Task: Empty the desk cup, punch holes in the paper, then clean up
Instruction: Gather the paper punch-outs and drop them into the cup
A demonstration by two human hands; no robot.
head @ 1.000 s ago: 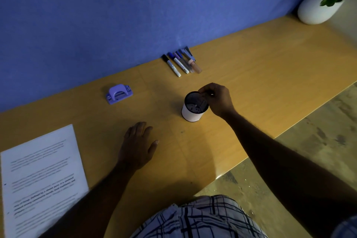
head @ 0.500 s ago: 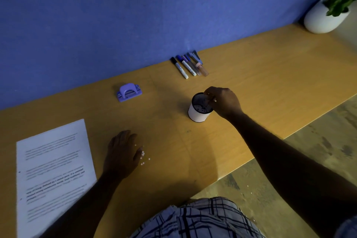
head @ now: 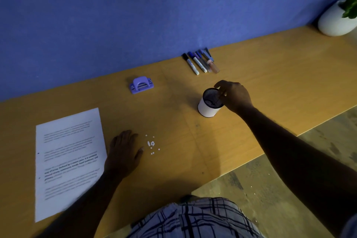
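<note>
A white desk cup point(head: 207, 109) with a dark mesh inside stands upright on the wooden desk point(head: 270, 87). My right hand point(head: 234, 95) grips its rim from the right, fingers curled over the edge. My left hand point(head: 123, 149) lies flat on the desk, fingers straight, between the printed paper point(head: 67, 160) and a small scatter of white paper dots point(head: 152, 144). The purple hole punch point(head: 141, 84) sits near the blue wall. Several markers and pens point(head: 201, 62) lie in a row by the wall.
A white plant pot point(head: 335, 19) stands at the desk's far right corner. The desk's front edge runs diagonally on the right, with bare floor point(head: 270, 179) below it. A few white dots lie on the floor.
My left hand slid left toward the paper, uncovering the white dots. The right hand stayed on the cup's rim. The view shifted left.
</note>
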